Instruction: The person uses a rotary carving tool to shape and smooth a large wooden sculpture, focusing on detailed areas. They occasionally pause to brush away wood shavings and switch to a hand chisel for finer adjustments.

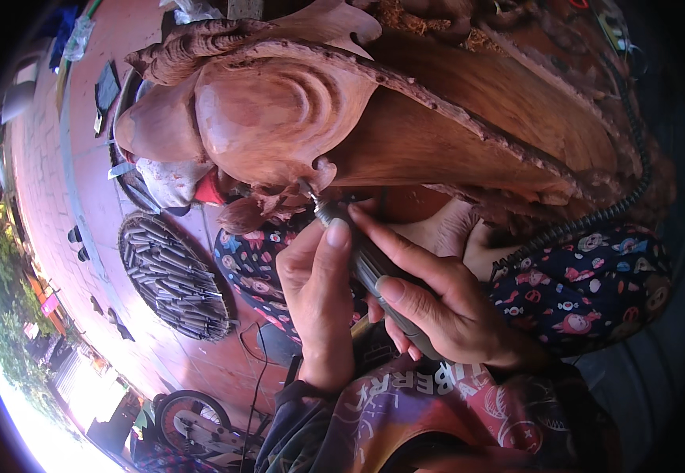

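A large reddish-brown wood carving (264, 114) lies across the upper part of the head view, with smooth rounded forms and a rough ridge. My right hand (445, 303) is wrapped round the dark grey body of a rotary carving tool (370, 260). Closer to its metal tip, my left hand (319, 280) pinches the tool's front end between thumb and fingers. The thin bit points up and left at a small curled edge of the carving; whether it touches the wood I cannot tell.
Left of my knees, a round basket (173, 276) holds many dark rod-shaped pieces. A white-and-red cloth (169, 185) lies beside the carving. A black ribbed hose (579, 225) curves down at right over my patterned trousers (587, 288). A motorbike wheel (193, 422) shows at lower left.
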`<state>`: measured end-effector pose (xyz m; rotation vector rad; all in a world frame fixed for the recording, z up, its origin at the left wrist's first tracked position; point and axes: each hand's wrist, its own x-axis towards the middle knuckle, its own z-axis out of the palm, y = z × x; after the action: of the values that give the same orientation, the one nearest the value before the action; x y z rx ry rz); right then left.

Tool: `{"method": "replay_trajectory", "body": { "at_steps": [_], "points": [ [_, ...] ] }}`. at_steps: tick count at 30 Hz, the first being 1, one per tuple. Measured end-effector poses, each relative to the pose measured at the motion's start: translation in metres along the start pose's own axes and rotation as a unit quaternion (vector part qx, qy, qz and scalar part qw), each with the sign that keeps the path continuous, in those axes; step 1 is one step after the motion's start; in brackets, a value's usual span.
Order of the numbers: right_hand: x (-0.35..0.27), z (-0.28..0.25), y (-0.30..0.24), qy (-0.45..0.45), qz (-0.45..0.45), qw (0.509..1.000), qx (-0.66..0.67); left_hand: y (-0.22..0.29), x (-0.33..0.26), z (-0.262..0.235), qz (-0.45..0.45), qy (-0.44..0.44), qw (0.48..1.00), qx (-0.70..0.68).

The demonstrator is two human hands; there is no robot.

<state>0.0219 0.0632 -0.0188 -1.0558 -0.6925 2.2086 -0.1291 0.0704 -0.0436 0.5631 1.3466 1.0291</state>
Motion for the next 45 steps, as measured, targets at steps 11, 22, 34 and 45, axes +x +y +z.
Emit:
{"method": "replay_trajectory", "body": {
  "at_steps": [11,22,34,45],
  "points": [
    [-0.002,-0.002,-0.005,-0.035,0.025,0.996,0.084,0.001,0.001,0.002,0.012,0.007,1.000,-0.008],
    [0.000,-0.004,0.001,-0.071,0.012,0.992,0.108,-0.004,-0.003,-0.004,0.028,0.040,0.998,-0.033],
    [0.012,0.011,0.026,-0.006,-0.135,0.991,-0.010,-0.006,-0.008,0.011,0.093,0.110,0.989,0.041],
    [0.023,0.013,0.052,0.045,-0.197,0.978,-0.056,-0.001,-0.004,-0.002,0.041,0.041,0.998,0.009]
  ]
}}
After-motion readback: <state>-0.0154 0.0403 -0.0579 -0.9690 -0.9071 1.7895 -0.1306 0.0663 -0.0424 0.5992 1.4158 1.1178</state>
